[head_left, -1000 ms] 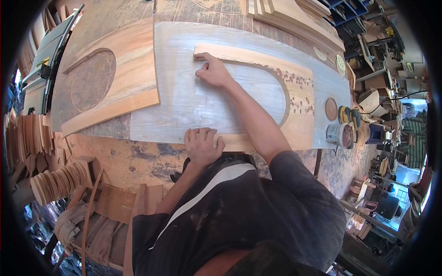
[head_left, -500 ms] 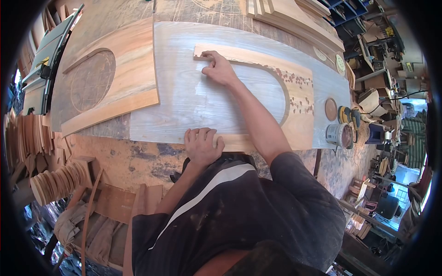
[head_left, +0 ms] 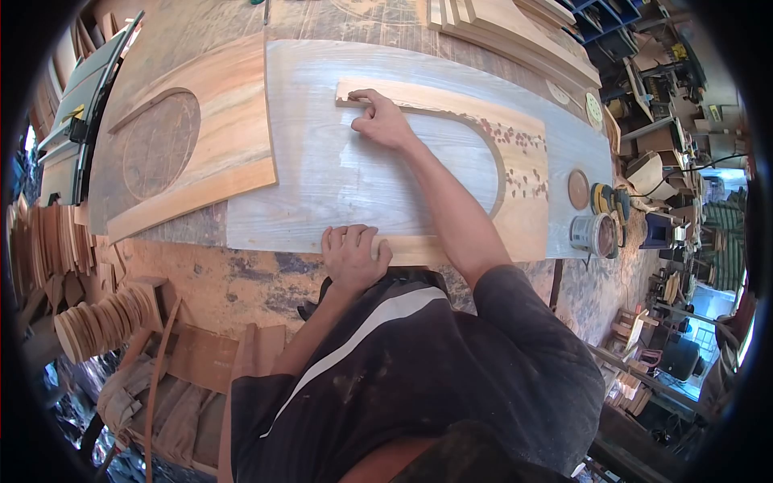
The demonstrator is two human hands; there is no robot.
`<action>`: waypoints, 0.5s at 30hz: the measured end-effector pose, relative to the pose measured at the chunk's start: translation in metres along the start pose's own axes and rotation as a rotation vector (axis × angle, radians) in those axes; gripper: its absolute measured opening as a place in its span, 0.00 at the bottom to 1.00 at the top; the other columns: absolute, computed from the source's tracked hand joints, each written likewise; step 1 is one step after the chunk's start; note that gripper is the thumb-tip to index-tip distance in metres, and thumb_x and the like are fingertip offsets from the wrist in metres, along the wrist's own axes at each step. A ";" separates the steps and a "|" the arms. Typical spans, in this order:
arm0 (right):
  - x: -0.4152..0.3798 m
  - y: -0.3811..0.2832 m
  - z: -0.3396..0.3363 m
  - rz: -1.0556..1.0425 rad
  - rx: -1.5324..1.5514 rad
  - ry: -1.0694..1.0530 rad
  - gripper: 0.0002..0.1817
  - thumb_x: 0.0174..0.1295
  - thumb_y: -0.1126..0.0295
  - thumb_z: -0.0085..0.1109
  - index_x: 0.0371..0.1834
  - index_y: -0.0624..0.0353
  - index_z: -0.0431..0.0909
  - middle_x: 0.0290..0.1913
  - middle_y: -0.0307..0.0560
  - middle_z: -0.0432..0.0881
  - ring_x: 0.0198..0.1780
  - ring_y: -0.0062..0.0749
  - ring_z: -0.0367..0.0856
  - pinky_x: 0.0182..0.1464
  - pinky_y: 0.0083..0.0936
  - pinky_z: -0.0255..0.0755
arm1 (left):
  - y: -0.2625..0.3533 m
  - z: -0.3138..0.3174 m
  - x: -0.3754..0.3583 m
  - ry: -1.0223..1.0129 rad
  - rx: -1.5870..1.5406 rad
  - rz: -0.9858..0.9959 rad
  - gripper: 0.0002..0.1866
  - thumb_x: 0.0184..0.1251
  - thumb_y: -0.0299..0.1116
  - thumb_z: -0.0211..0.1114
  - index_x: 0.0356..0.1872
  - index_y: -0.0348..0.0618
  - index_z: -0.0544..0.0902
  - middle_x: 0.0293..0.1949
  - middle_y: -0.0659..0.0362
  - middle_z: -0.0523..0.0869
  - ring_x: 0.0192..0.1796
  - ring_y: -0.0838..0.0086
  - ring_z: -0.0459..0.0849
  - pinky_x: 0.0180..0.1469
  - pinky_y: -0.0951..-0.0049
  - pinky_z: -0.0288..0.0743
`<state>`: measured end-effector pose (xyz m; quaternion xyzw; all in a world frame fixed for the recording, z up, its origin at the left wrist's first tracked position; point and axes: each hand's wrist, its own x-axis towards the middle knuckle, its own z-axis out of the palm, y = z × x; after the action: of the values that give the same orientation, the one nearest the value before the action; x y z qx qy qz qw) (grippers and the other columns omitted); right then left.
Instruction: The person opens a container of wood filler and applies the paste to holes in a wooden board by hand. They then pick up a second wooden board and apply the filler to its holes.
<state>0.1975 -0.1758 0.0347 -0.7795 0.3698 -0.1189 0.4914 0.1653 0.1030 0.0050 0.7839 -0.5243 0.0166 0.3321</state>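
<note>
A pale U-shaped wooden board (head_left: 523, 229) lies on a grey wood-grained panel (head_left: 310, 161), with reddish-brown patches dotted over its right part. At the left end of the board's far arm is my right hand (head_left: 382, 122), fingers curled and fingertips against the wood. Whatever small thing those fingers may pinch is too small to make out. Ragged marks run along the inner edge beside this hand. My left hand (head_left: 353, 256) rests palm down by the end of the near arm, fingers spread over the panel's near edge and thumb beside the wood.
Left on the bench sits another cut-out board (head_left: 233, 121). Stacked planks (head_left: 515, 36) lie at the back right. A tub (head_left: 592, 233), a round lid (head_left: 579, 189) and a yellow-and-black sander (head_left: 608, 201) stand at the right. Wooden discs (head_left: 105, 320) are lined up at lower left.
The view has shifted very slightly. My right hand stays at the end of the far arm with a tiny finger movement at most; my left hand has not moved noticeably.
</note>
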 end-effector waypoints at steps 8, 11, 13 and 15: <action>0.005 -0.001 0.019 -0.037 -0.019 -0.056 0.38 0.54 0.69 0.69 0.74 0.55 0.78 0.29 0.40 0.83 0.34 0.26 0.82 0.42 0.27 0.77 | 0.000 0.000 0.000 0.012 -0.009 0.003 0.13 0.59 0.43 0.73 0.42 0.49 0.91 0.44 0.62 0.89 0.51 0.60 0.84 0.68 0.43 0.72; 0.008 -0.003 0.021 -0.043 -0.003 -0.034 0.37 0.55 0.69 0.68 0.74 0.56 0.78 0.30 0.40 0.82 0.34 0.26 0.80 0.42 0.28 0.77 | 0.001 -0.001 0.001 0.007 -0.007 0.000 0.13 0.59 0.42 0.73 0.41 0.49 0.91 0.45 0.62 0.89 0.51 0.60 0.84 0.68 0.43 0.72; 0.010 -0.007 0.018 0.008 -0.051 -0.113 0.38 0.53 0.65 0.70 0.73 0.55 0.79 0.37 0.49 0.87 0.40 0.38 0.86 0.51 0.33 0.81 | 0.000 0.000 0.001 0.011 -0.002 0.004 0.13 0.59 0.43 0.73 0.42 0.49 0.91 0.44 0.62 0.89 0.51 0.60 0.84 0.68 0.43 0.72; 0.011 -0.008 0.016 0.005 -0.075 -0.127 0.37 0.53 0.65 0.70 0.72 0.55 0.79 0.37 0.49 0.88 0.40 0.37 0.86 0.51 0.33 0.81 | 0.000 0.001 0.000 0.011 0.001 0.006 0.13 0.59 0.43 0.73 0.42 0.49 0.91 0.44 0.62 0.89 0.51 0.60 0.84 0.68 0.43 0.72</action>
<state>0.2173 -0.1703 0.0316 -0.8024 0.3439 -0.0543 0.4847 0.1646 0.1020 0.0042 0.7825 -0.5246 0.0223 0.3345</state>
